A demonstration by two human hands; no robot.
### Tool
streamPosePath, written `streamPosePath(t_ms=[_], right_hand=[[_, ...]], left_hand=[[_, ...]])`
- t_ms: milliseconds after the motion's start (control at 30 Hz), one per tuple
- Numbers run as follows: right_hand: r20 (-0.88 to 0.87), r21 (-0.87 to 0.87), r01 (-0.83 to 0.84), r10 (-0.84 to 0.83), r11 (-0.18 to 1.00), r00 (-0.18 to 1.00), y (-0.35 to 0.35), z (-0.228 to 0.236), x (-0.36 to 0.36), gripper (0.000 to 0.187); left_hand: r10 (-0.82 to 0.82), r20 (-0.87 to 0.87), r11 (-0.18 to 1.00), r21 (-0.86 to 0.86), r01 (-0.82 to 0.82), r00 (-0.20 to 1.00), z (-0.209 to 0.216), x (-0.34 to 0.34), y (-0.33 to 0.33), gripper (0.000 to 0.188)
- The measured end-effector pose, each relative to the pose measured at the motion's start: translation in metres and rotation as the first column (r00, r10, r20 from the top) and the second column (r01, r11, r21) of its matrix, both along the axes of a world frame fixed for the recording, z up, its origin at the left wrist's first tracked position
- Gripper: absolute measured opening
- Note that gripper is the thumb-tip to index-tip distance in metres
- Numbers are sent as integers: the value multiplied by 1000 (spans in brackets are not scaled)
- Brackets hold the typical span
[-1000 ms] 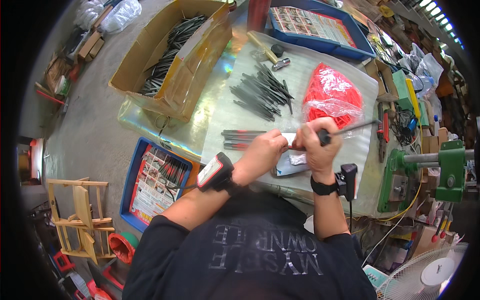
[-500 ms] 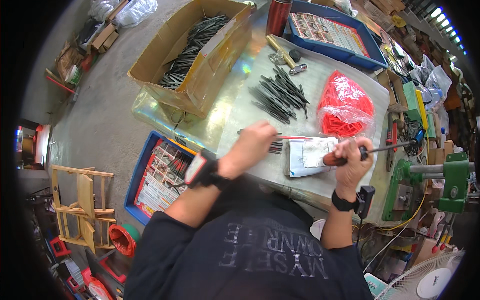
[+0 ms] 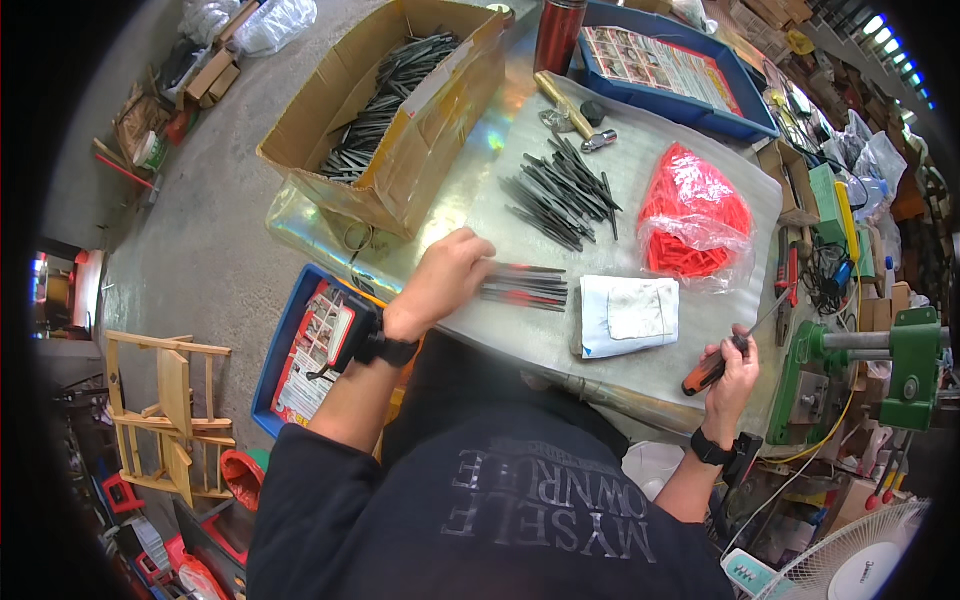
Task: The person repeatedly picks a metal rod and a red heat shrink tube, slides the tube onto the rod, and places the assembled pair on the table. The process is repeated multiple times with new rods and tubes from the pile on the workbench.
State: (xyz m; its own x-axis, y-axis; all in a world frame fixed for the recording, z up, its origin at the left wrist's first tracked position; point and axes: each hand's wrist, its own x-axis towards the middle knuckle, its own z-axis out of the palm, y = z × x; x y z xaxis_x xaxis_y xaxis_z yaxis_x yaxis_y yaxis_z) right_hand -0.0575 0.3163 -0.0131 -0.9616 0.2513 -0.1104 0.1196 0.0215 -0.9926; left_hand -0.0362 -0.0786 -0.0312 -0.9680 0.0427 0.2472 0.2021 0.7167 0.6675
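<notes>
My left hand (image 3: 452,272) is curled at the left ends of a row of thin dark rods (image 3: 535,290), some with red on them. The row is partly smeared, and whether my fingers pinch one of the rods is hidden. Over the bench's near right side, my right hand (image 3: 733,385) grips a screwdriver (image 3: 708,370) by its orange-and-black handle, the shank slanting up and right. Between the hands lies a folded white cloth or paper pad (image 3: 630,315). Beyond it are a loose pile of dark rods (image 3: 565,190) and a clear bag of red plastic pieces (image 3: 690,215).
An open carton (image 3: 430,140) of dark rods stands far left. A hammer (image 3: 575,112) and red flask (image 3: 557,35) sit at the back, beside a blue tray (image 3: 740,128). Another blue tray (image 3: 262,385) is left. A green press (image 3: 905,365) borders the right.
My left hand has moved left, uncovering more of the row; the thin red piece at its fingers no longer shows. My right hand has lowered, moving the screwdriver off the white pad.
</notes>
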Motion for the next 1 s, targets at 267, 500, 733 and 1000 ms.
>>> streamPosePath(t_ms=[267, 500, 733, 1000], right_hand=[[13, 466, 56, -70, 883, 997, 18, -29, 8, 40], [-21, 908, 32, -31, 418, 999, 24, -37, 9, 38], [2, 856, 28, -57, 516, 998, 24, -37, 3, 35], [-235, 692, 244, -108, 679, 966, 21, -22, 4, 33]], left_hand=[[62, -113, 980, -182, -82, 992, -18, -56, 11, 15], [44, -72, 954, -294, -64, 996, -27, -64, 9, 12], [-12, -33, 959, -282, 2, 999, -33, -62, 1, 9], [-67, -22, 954, -295, 58, 997, -9, -40, -4, 7]])
